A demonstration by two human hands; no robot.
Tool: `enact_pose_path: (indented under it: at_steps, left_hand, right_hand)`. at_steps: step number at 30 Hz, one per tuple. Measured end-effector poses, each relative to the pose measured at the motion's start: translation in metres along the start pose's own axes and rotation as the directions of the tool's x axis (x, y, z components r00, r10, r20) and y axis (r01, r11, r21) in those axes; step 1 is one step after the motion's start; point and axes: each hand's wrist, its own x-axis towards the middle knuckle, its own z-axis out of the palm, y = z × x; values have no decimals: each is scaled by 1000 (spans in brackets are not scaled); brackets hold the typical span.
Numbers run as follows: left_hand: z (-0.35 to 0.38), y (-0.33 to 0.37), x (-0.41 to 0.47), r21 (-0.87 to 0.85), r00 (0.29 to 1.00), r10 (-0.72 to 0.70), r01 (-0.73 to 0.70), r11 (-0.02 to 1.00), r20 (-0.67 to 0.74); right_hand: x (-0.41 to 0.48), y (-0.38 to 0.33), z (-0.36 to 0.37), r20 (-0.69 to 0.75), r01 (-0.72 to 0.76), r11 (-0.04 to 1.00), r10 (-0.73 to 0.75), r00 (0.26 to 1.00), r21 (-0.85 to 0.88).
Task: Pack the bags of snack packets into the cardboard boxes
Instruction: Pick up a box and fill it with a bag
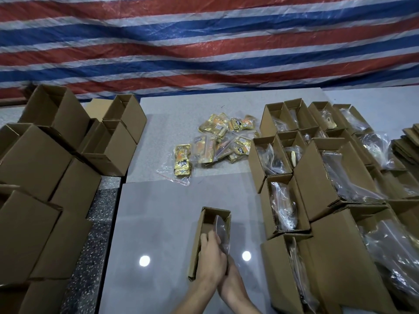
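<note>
A small open cardboard box (199,232) stands on the grey table near me. A clear bag of snack packets (221,230) sticks partly out of its top. My left hand (210,257) reaches over the box opening, fingers curled on the bag. My right hand (234,283) lies against the box's right side, its fingers hidden under the left hand. More bags of yellow snack packets (217,141) lie loose in a heap at the middle of the table.
Empty open boxes (68,141) are stacked at the left. Several boxes holding bags (317,168) crowd the right side, with flat cardboard (408,143) at the far right. A striped tarp (204,41) hangs behind the table (158,223).
</note>
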Motion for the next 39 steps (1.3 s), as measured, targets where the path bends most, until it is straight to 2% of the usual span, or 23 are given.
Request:
enact_pose_path:
  at_steps: [3, 6, 9, 11, 14, 16, 20, 25, 28, 32, 36, 39]
  left_hand:
    - [6, -12, 10, 89, 997, -38, 32, 995, 70]
    - [6, -22, 23, 180, 995, -52, 35, 983, 89]
    - [2, -31, 30, 129, 981, -115, 95, 987, 155]
    - [1, -37, 32, 88, 984, -96, 83, 993, 149]
    - [0, -41, 31, 85, 991, -5, -7, 996, 131]
    - [2, -42, 26, 51, 982, -15, 5, 999, 187]
    - [7, -43, 21, 64, 948, -45, 26, 998, 317]
    - [1, -45, 22, -13, 931, -97, 109, 994, 351]
    - [1, -42, 17, 22, 934, -78, 75, 997, 347]
    - [1, -36, 5, 162, 961, -16, -29, 986, 274]
    - [1, -31, -1, 377, 936, -102, -34, 926, 337]
    - [-6, -30, 7, 280, 898, -124, 2, 960, 422]
  right_hand:
    - [-3, -7, 0, -19, -77, 996, 78, 997, 48]
    - [-1, -13, -3, 58, -160, 987, 158, 986, 25]
    - [4, -16, -6, 122, -237, 971, 236, 964, 0]
    - [7, -17, -8, 132, -255, 967, 252, 959, 6]
    - [14, -21, -7, 77, -263, 962, 258, 963, 72]
    - [18, -26, -4, 37, -275, 957, 273, 961, 89]
    - [32, -30, -2, -125, -318, 946, 308, 943, -64]
    - [45, -34, -2, -245, -366, 921, 328, 912, -133]
    - [50, -35, -3, -263, -373, 913, 323, 909, -166]
    - [55, -40, -4, -258, -369, 915, 322, 911, -164]
    - [56, -42, -6, -275, -364, 926, 327, 904, -96]
    - [55, -44, -5, -250, -359, 926, 321, 913, -121]
